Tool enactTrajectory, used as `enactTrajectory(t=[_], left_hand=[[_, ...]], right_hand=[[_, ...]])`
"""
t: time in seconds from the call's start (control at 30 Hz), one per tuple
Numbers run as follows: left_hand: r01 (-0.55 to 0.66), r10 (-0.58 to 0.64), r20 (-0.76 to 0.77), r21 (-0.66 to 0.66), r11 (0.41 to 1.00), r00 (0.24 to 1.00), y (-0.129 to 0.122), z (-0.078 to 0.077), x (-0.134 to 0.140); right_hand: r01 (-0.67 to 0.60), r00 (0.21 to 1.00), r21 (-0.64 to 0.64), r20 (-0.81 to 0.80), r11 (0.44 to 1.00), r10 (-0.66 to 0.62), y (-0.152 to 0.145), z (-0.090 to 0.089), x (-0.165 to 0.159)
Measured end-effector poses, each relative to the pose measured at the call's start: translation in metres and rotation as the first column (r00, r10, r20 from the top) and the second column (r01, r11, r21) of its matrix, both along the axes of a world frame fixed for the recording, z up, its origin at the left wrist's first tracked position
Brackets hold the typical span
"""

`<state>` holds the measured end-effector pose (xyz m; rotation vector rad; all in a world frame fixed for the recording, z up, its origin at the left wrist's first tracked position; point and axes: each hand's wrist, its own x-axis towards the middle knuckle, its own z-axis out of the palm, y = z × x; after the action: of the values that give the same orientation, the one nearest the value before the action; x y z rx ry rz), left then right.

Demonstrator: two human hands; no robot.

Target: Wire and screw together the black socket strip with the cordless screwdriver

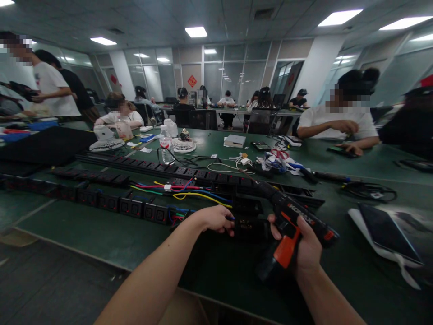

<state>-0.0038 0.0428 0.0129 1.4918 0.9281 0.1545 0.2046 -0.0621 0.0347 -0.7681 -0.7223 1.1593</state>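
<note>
My right hand [308, 246] is wrapped round the handle of a black and orange cordless drill [299, 216]. The drill slants up to the left, its nose over the black power strip parts. At the left end of a small black module [252, 229], my left hand [216, 220] has its fingers pinched together. A bit of blue shows at those fingertips, but what they grip is hidden. Behind that hand, yellow, blue and red wires [192, 195] run out of an opened power strip housing. A row of black sockets [126, 206] stretches off to the left.
Beyond lie a long power strip [162, 168], a water bottle [166, 146], white fan parts [184, 143] and a heap of tools and cables [280, 162]. A dark tablet-like slab [387, 232] rests at right. Across the table, a person [338, 122] handles a device.
</note>
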Motion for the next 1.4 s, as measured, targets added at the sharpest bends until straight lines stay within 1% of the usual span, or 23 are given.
enactTrajectory(t=[0.17, 0.33, 0.4, 0.53, 0.73, 0.83, 1.07, 1.4], left_hand=[[0.024, -0.025, 0.033, 0.007, 1.000, 0.999, -0.0006, 0.0027, -0.0020], [0.065, -0.062, 0.075, -0.041, 0.997, 0.995, -0.0003, 0.0025, -0.0037], [0.077, -0.075, 0.066, -0.038, 0.996, 0.995, 0.0001, 0.0025, -0.0040], [0.104, -0.105, 0.012, 0.018, 0.994, 0.994, 0.0004, 0.0029, -0.0038], [0.093, -0.093, -0.007, 0.060, 0.994, 0.996, -0.0007, 0.0018, -0.0021], [0.067, -0.067, -0.002, 0.082, 0.994, 0.998, -0.0022, 0.0014, -0.0017], [0.039, -0.040, 0.004, 0.123, 0.992, 0.999, -0.0056, 0.0038, -0.0030], [0.064, -0.066, 0.005, 0.163, 0.985, 0.998, -0.0035, -0.0005, -0.0030]], right_hand=[[-0.002, 1.000, -0.009, 0.003, 1.000, 0.002, 0.0006, -0.0001, 0.0007], [-0.011, 1.000, -0.008, 0.005, 1.000, 0.011, 0.0000, 0.0011, 0.0001], [-0.019, 1.000, -0.006, 0.003, 1.000, 0.019, 0.0000, 0.0014, 0.0002], [-0.032, 0.999, -0.001, 0.001, 0.999, 0.032, 0.0000, 0.0007, 0.0010], [-0.038, 0.999, -0.008, 0.017, 0.999, 0.038, -0.0015, 0.0007, 0.0003], [-0.036, 0.999, -0.010, 0.020, 0.999, 0.036, -0.0027, 0.0009, -0.0002], [-0.047, 0.999, -0.027, 0.024, 0.999, 0.048, -0.0025, 0.0005, 0.0007], [-0.027, 0.998, -0.006, 0.057, 1.000, 0.027, -0.0037, 0.0026, -0.0013]])
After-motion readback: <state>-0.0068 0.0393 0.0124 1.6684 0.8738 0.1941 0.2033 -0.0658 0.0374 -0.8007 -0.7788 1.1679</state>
